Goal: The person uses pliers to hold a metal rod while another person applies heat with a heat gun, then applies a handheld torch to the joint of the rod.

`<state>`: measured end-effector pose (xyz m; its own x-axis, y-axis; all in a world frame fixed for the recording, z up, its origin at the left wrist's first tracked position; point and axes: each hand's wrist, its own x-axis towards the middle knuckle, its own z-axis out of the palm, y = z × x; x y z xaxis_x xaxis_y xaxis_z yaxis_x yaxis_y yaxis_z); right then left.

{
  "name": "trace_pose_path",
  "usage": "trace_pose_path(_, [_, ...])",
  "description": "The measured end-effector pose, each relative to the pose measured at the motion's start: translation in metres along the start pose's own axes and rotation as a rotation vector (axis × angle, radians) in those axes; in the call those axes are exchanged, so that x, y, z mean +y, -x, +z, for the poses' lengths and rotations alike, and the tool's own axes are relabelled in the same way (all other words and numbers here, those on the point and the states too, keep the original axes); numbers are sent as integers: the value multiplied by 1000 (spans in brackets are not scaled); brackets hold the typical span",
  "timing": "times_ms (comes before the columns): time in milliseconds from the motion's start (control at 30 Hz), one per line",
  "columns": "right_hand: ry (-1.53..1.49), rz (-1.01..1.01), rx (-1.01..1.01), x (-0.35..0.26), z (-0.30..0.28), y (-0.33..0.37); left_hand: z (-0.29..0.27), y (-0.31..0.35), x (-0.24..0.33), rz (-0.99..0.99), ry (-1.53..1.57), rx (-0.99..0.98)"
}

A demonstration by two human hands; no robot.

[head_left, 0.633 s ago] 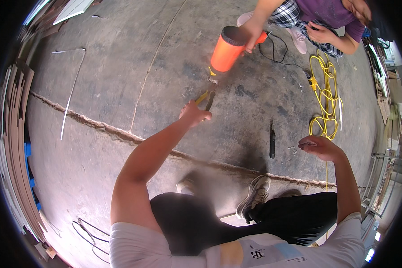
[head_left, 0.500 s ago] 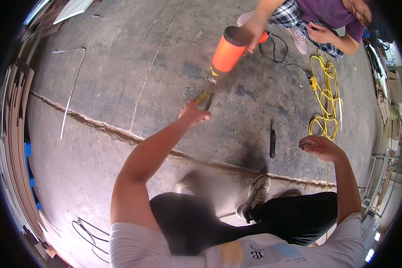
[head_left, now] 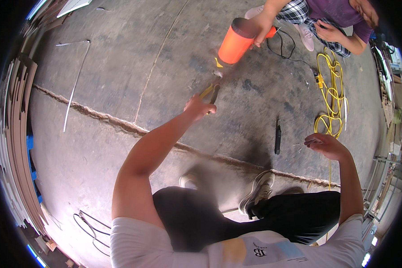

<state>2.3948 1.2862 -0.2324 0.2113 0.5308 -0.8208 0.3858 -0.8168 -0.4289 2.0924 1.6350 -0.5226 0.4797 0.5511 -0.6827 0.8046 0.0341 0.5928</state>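
Pliers reach out under the orange tool; right hand hangs free

From my remote seat I have the pliers [head_left: 215, 93] in the left hand [head_left: 200, 107], out over the floor [head_left: 116, 58] beyond the crack [head_left: 107, 119]. The fingers are wrapped around the handles, and I take that low grip as a way to keep skin back from the orange tool [head_left: 236, 44]. A pale scrap [head_left: 217, 73] shows between the pliers' tip and that tool; I can't tell whether the tip pinches it.

A co-worker's hand [head_left: 260, 29] steadies the orange tool from the far side, narrow end angled down at the scrap. Working from opposite sides probably keeps our two arms out of each other's way.

The yellow cord [head_left: 329, 100] lies in loops off to the right, and the black tool [head_left: 278, 137] rests on the floor between my two hands, likely parked there for easy reach.

As for pose, my left arm stretches forward and inward from a bent elbow, thumb toward the right. My right hand [head_left: 324, 145] hangs near the cord's lower loops, elbow bent, fingers loosely curved and a little spread, with nothing visible in it.
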Motion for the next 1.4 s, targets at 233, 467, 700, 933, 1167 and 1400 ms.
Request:
trace_pose_path(233, [47, -8, 4, -2, 0, 0, -3, 0, 1, -2, 50, -34])
trace_pose_path(467, [-32, -23, -10, 4, -2, 0, 3, -5, -6, 31, 78, 8])
trace_pose_path(700, [-11, -5, -3, 4, -1, 2, -2, 2, 0, 16, 111, -35])
trace_pose_path(933, [-38, -46, 15, 10, 0, 1, -5, 7, 3, 29, 134, -43])
trace_pose_path(1167, [-17, -34, -19, 10, -2, 1, -2, 3, 0, 42, 191, -51])
trace_pose_path(1400, [23, 14, 8, 2, 0, 3, -3, 6, 1, 29, 280, -51])
